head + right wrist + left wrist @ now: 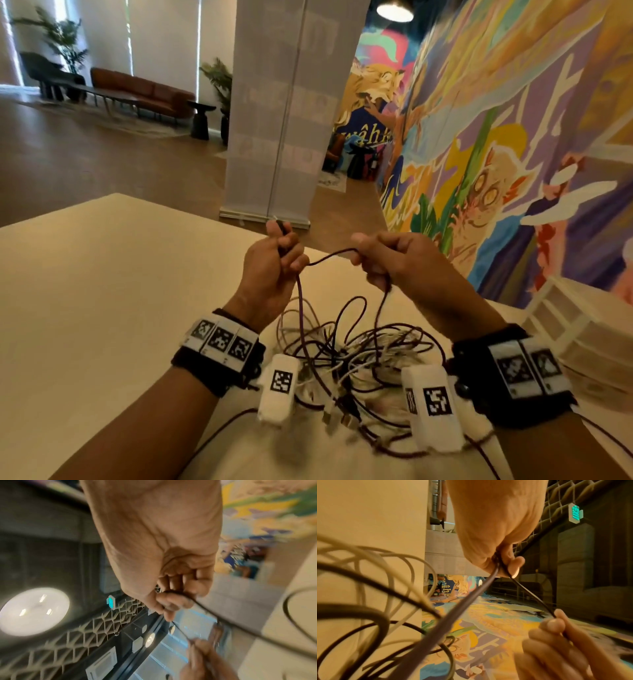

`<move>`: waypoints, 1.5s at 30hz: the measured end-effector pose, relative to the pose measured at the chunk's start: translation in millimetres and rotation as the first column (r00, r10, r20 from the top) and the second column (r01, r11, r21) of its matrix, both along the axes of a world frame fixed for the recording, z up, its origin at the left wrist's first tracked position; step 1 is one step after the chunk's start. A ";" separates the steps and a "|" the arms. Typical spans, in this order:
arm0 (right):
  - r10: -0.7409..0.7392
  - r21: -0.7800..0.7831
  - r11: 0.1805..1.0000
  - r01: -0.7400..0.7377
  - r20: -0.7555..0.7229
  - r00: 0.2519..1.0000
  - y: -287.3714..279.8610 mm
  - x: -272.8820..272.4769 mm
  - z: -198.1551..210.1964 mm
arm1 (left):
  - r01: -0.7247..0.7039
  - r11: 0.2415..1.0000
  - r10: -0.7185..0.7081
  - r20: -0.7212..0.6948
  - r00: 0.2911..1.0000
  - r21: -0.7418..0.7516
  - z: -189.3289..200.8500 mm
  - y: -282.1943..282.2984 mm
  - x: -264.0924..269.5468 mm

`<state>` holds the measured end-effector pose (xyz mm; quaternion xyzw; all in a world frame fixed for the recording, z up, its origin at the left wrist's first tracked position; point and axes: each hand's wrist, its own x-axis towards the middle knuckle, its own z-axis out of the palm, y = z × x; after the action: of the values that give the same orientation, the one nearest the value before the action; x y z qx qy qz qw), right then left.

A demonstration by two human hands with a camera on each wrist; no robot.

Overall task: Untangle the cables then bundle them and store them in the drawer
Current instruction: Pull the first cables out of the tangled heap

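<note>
A tangle of dark purple and white cables (352,353) lies on the cream table (102,274), between my wrists. Both hands are raised above it on one dark purple cable (330,255). My left hand (281,253) grips the cable near its plug end, which sticks up past the thumb. My right hand (370,255) pinches the same cable a short way along. A slack span hangs between the hands. In the left wrist view the left hand (503,563) curls round the purple cable (453,612); the right wrist view shows the right hand (171,601) pinching the cable (223,619).
A white drawer unit (582,329) stands on the table at the right, beside the painted mural wall (496,120). A white roll-up banner (281,113) stands beyond the table's far edge. Sofas and plants are far off at the left.
</note>
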<state>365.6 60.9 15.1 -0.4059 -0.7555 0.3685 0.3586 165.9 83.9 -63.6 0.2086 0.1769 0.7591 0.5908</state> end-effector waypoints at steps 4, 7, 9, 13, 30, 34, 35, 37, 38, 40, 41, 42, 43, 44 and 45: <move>0.272 -0.206 0.955 -0.213 0.326 0.905 -22.3 -18.1 -24.1 | -0.123 0.992 0.123 -0.022 0.992 -0.040 -4.4 8.6 -18.1; 0.264 -0.155 0.964 -0.214 0.510 0.819 -17.5 -1.0 -4.8 | -0.248 0.964 0.243 -0.068 0.968 -0.095 -10.0 11.7 -47.3; 0.104 -0.072 0.993 -0.089 0.251 0.962 -7.7 17.6 23.8 | -0.271 0.957 0.265 -0.072 0.962 -0.103 -11.5 12.5 -56.2; 0.179 -0.165 0.973 -0.160 0.110 0.978 -12.8 19.6 27.0 | -0.334 0.931 0.312 -0.158 0.937 -0.144 -11.3 12.9 -55.3; 0.210 0.044 0.965 -0.258 0.458 0.864 -57.2 69.2 51.4 | -0.437 0.888 0.431 -0.072 0.899 -0.144 -0.3 0.9 -63.0; 0.275 0.007 0.960 -0.280 -0.216 0.937 -48.4 68.8 44.8 | -0.320 0.946 0.321 0.018 0.947 -0.050 16.6 -4.1 -43.0; 0.278 -0.009 0.960 -0.280 -0.105 0.955 -42.6 64.2 32.6 | -0.265 0.964 0.265 0.034 0.964 -0.004 22.5 -5.4 -35.3; 0.218 0.048 0.966 -0.255 0.380 0.899 -38.1 62.5 24.6 | -0.134 0.982 0.131 0.029 0.991 0.129 38.7 -12.5 -26.2; 0.172 0.094 0.965 -0.245 0.479 0.861 -35.9 65.5 28.8 | -0.078 0.976 0.085 -0.026 0.996 0.202 49.4 -16.5 -24.7; 0.075 0.159 0.979 -0.127 0.294 0.953 -34.2 74.9 45.6 | -0.001 0.955 0.077 -0.246 0.966 0.297 71.9 -26.7 -19.8; 0.032 0.163 0.985 -0.047 0.094 0.995 -32.8 79.0 54.0 | 0.022 0.951 0.104 -0.389 0.915 0.307 81.9 -31.5 -13.4; 0.003 0.128 0.992 0.010 -0.107 0.994 -31.0 80.1 60.1 | 0.034 0.954 0.135 -0.533 0.835 0.297 89.8 -36.3 -4.4; -0.015 0.073 0.997 0.034 -0.242 0.970 -29.5 78.8 62.4 | 0.035 0.962 0.161 -0.662 0.732 0.272 95.1 -41.0 6.3; -0.023 0.025 0.999 0.032 -0.310 0.950 -28.0 75.4 59.6 | 0.033 0.966 0.180 -0.758 0.627 0.256 96.1 -44.6 18.2; -0.014 0.004 1.000 0.016 -0.330 0.944 -26.4 71.1 52.8 | 0.038 0.965 0.198 -0.815 0.544 0.260 93.3 -47.6 29.0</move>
<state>436.7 34.4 67.9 -0.3430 -0.6829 0.4260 0.4843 194.9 36.3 29.7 0.6073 0.3501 0.6104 0.3688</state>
